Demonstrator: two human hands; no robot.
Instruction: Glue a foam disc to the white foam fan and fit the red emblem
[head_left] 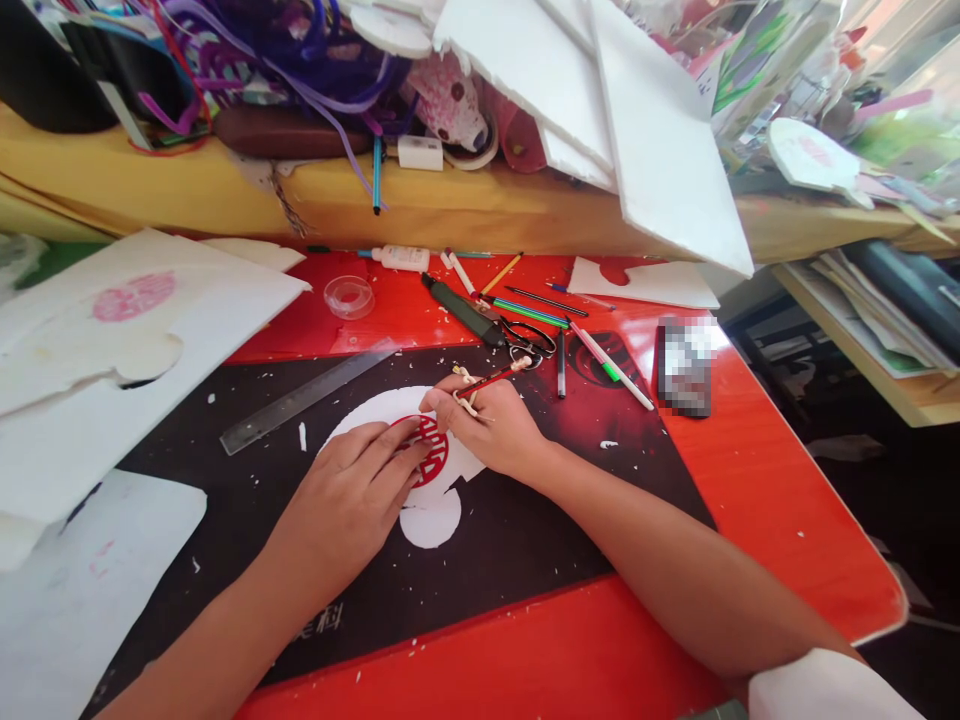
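Note:
A white foam cut-out (429,515) with a red round character on it lies on the black cutting mat (247,520). My left hand (352,500) rests flat on the cut-out, fingers pressing beside the red pattern (433,452). My right hand (491,428) grips a thin red pen-like tool (487,381), its tip down at the pattern's upper edge. The red pattern is partly hidden by both hands.
A metal ruler (304,398) lies left of the hands. Scissors (525,342), pencils and pens (607,363), a glue bottle (401,258) and a tape roll (349,296) sit behind. White foam sheets (112,340) lie left; a phone (684,367) lies right. Foam crumbs dot the mat.

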